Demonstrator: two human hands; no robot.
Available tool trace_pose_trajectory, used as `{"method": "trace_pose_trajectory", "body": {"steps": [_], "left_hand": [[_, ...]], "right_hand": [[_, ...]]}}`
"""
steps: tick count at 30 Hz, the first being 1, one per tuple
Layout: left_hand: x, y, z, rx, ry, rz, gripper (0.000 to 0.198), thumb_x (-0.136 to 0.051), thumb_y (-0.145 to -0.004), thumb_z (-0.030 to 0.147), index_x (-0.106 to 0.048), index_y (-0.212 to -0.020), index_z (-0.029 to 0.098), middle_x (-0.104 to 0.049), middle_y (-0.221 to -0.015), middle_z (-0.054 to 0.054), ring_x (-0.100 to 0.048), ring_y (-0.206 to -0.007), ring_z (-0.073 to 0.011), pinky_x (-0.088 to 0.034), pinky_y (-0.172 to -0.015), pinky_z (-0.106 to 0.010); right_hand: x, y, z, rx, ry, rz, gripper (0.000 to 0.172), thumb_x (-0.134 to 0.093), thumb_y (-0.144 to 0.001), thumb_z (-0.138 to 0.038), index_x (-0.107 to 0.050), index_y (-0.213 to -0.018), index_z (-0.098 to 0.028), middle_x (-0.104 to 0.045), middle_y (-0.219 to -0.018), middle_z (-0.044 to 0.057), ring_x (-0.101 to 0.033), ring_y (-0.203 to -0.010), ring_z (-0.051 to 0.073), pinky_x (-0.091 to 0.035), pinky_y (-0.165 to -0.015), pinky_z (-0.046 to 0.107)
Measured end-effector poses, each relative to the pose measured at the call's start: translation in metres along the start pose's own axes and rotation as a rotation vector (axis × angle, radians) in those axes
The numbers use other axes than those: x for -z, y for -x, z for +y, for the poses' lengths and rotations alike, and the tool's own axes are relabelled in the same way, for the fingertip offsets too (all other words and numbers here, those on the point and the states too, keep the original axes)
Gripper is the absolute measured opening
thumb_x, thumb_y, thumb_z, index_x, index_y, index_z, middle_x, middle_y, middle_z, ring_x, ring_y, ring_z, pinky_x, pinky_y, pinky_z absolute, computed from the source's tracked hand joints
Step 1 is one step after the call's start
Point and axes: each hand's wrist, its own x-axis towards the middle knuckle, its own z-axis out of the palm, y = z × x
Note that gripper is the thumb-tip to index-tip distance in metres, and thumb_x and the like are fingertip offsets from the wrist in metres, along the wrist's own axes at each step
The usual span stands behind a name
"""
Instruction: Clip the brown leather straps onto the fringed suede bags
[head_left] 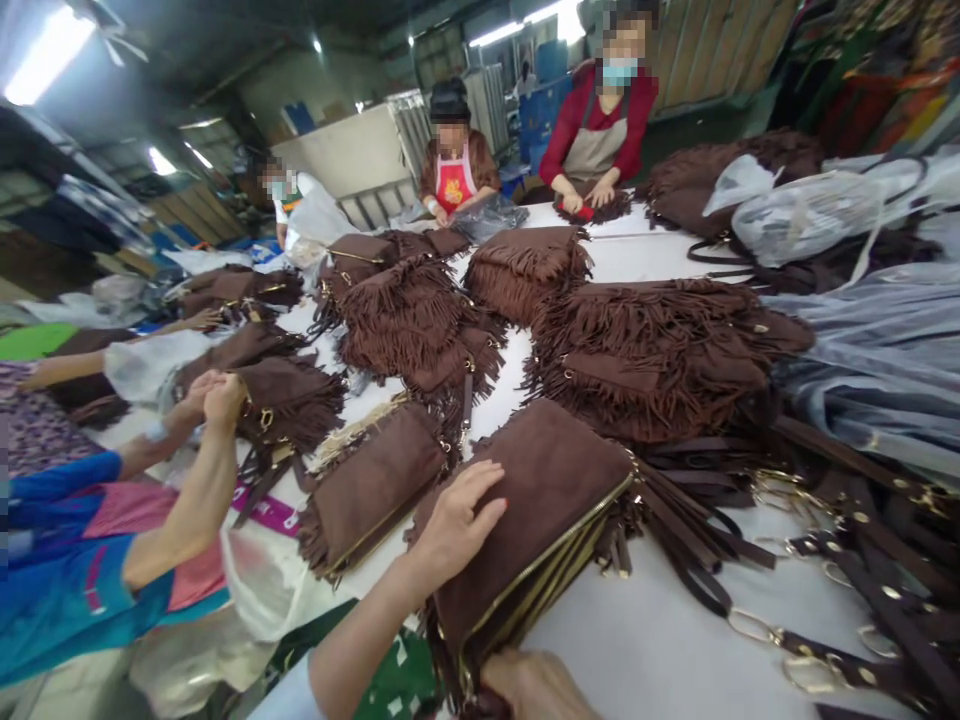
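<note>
A brown suede-like bag (540, 480) with fringe and a gold zipper lies tilted in front of me, its zipped edge facing right and its striped lining showing through the gap. My left hand (461, 520) rests flat on its upper face with the fingers spread. At the bottom edge of the view, my right hand (536, 685) is curled beside the bag's near corner, by the zipper's end. Its fingertips are hidden and somewhat blurred, so what it grips does not show. Another brown fringed bag (375, 480) lies just left.
Piles of fringed bags (652, 350) cover the table's middle. Brown straps with gold rings (847, 580) lie at right, below clear plastic bags (877, 350). On the left, a co-worker's hands (217, 395) hold a bag (289, 400). Several other people work around the white table (637, 640).
</note>
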Motion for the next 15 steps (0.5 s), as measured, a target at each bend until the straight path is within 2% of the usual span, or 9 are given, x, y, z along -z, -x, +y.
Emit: {"method": "trace_pose_trajectory", "body": {"steps": [3,6,8,11,13,15], "left_hand": [[0.015,0.036,-0.007,0.087,-0.01,0.154,0.025,-0.048,-0.08,0.032,-0.063,-0.093,0.017,-0.064,-0.1,-0.007,-0.056,-0.098,-0.0183,-0.041,-0.091,-0.031],[0.022,0.073,-0.01,0.284,0.031,0.229,0.025,-0.047,-0.078,0.038,-0.057,-0.067,0.018,-0.057,-0.065,0.0,-0.053,-0.065,-0.0132,-0.041,-0.063,-0.024],[0.021,0.097,-0.009,0.452,0.157,0.178,0.035,-0.047,-0.076,0.047,-0.051,-0.058,0.017,-0.048,-0.053,0.003,-0.045,-0.053,-0.0106,-0.035,-0.053,-0.022],[0.009,0.127,-0.005,0.643,0.447,-0.003,0.049,-0.046,-0.072,0.061,-0.052,-0.057,0.015,-0.051,-0.051,0.001,-0.046,-0.052,-0.0107,-0.032,-0.049,-0.021],[-0.001,0.139,0.001,0.694,0.652,-0.067,0.053,-0.048,-0.069,0.065,-0.056,-0.06,0.013,-0.054,-0.055,-0.001,-0.049,-0.054,-0.0112,-0.034,-0.05,-0.021],[-0.01,0.146,0.006,0.694,0.857,-0.07,0.049,-0.057,-0.067,0.061,-0.058,-0.064,0.012,-0.054,-0.059,-0.001,-0.048,-0.055,-0.0098,-0.036,-0.052,-0.021]], "right_hand": [[0.0,0.002,-0.004,0.039,-0.214,-0.017,0.025,-0.06,-0.064,-0.043,-0.066,-0.064,-0.019,-0.049,-0.062,-0.002,-0.042,-0.057,0.01,-0.028,-0.051,0.021],[-0.004,0.002,-0.007,-0.013,-0.485,-0.081,0.025,-0.065,-0.055,-0.041,-0.065,-0.061,-0.017,-0.045,-0.061,-0.003,-0.041,-0.057,0.009,-0.028,-0.051,0.021],[-0.007,0.002,-0.01,-0.092,-0.641,-0.141,0.025,-0.065,-0.051,-0.038,-0.059,-0.06,-0.016,-0.045,-0.056,-0.004,-0.039,-0.054,0.009,-0.026,-0.05,0.021],[-0.01,0.004,-0.017,-0.154,-0.89,-0.212,0.025,-0.061,-0.05,-0.033,-0.051,-0.067,-0.017,-0.05,-0.058,-0.004,-0.041,-0.052,0.008,-0.027,-0.05,0.021],[-0.009,0.006,-0.024,-0.143,-0.998,-0.246,0.025,-0.058,-0.051,-0.03,-0.048,-0.07,-0.018,-0.053,-0.062,-0.003,-0.045,-0.054,0.009,-0.029,-0.051,0.021],[-0.006,0.008,-0.03,-0.143,-1.019,-0.271,0.022,-0.057,-0.055,-0.029,-0.05,-0.072,-0.017,-0.054,-0.064,-0.002,-0.047,-0.055,0.009,-0.03,-0.051,0.02]]}}
